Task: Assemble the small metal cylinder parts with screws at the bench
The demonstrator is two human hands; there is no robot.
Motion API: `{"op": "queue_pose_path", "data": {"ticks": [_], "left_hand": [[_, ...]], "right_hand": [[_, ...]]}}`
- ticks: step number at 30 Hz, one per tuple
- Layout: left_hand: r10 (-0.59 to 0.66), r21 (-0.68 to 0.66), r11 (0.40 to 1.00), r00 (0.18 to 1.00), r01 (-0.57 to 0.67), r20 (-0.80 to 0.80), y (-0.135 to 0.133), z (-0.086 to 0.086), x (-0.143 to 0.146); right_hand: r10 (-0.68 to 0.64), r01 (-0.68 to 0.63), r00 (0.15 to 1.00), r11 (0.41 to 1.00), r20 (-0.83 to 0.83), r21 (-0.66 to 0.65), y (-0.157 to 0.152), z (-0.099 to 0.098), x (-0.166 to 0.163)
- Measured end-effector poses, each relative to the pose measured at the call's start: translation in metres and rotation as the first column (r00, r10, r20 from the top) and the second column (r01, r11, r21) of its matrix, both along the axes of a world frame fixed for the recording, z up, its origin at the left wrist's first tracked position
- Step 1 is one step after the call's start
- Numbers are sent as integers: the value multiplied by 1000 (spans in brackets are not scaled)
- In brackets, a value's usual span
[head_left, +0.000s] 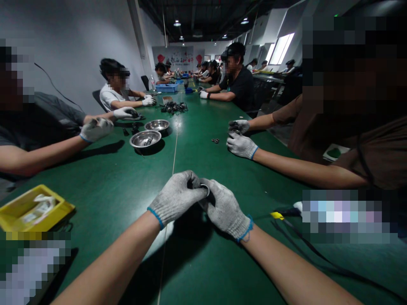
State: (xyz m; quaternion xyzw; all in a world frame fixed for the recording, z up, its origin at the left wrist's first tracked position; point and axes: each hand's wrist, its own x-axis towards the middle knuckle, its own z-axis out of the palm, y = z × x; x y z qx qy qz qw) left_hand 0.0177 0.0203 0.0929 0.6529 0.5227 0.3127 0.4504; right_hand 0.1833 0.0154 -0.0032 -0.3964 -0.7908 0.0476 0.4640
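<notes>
Both my hands wear pale knitted gloves with blue cuffs and meet above the green table (136,190). Between their fingertips is a small round metal ring (206,189), its curved rim catching the light. My left hand (179,197) pinches it from the left with thumb and fingers. From the other side, my right hand (224,207) closes round it, covering much of the piece. The ring's far side is hidden by the gloves.
Two steel bowls (136,146) stand ahead on the left, the nearer with small metal parts. Beyond lies a pile of dark parts (174,107). Small rings (215,140) lie by a co-worker's gloved hands (242,145). A yellow bin (65,207) is at left, a black cable (305,241) at right.
</notes>
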Motion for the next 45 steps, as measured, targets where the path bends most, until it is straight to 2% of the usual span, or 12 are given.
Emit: {"op": "queue_pose_path", "data": {"ticks": [7,13,20,23,26,30,33,37,42,45], "left_hand": [[-4,-46,999,1000,6,30,-1,2,0],[-1,32,1000,1000,1,-5,-1,0,0],[-5,51,999,1000,6,-16,-1,-2,1],[17,130,991,998,-9,-64,-1,-4,1],[67,279,960,985,-21,-157,-3,-4,1],[118,414,909,930,39,-348,-9,2,2],[100,413,904,886,109,-453,-12,6,3],[40,398,901,882,171,-470,-12,8,1],[30,386,907,887,169,-460,-9,9,-2],[77,381,919,908,95,-411,-7,7,-2]], "right_hand": [[20,-20,1000,1000,-11,-13,-1,3,0],[13,-13,1000,1000,-21,-3,-1,2,0],[23,-23,1000,999,-18,32,0,1,0],[23,-22,999,999,-27,27,1,1,0],[6,-6,999,1000,-32,9,1,2,0],[-30,30,999,1000,-19,-4,2,2,0],[-85,85,996,996,-2,16,3,0,1],[-107,105,993,993,47,60,3,-2,0],[-122,113,987,989,104,92,2,-3,-1],[-132,122,986,988,103,92,2,-3,-1]]}}
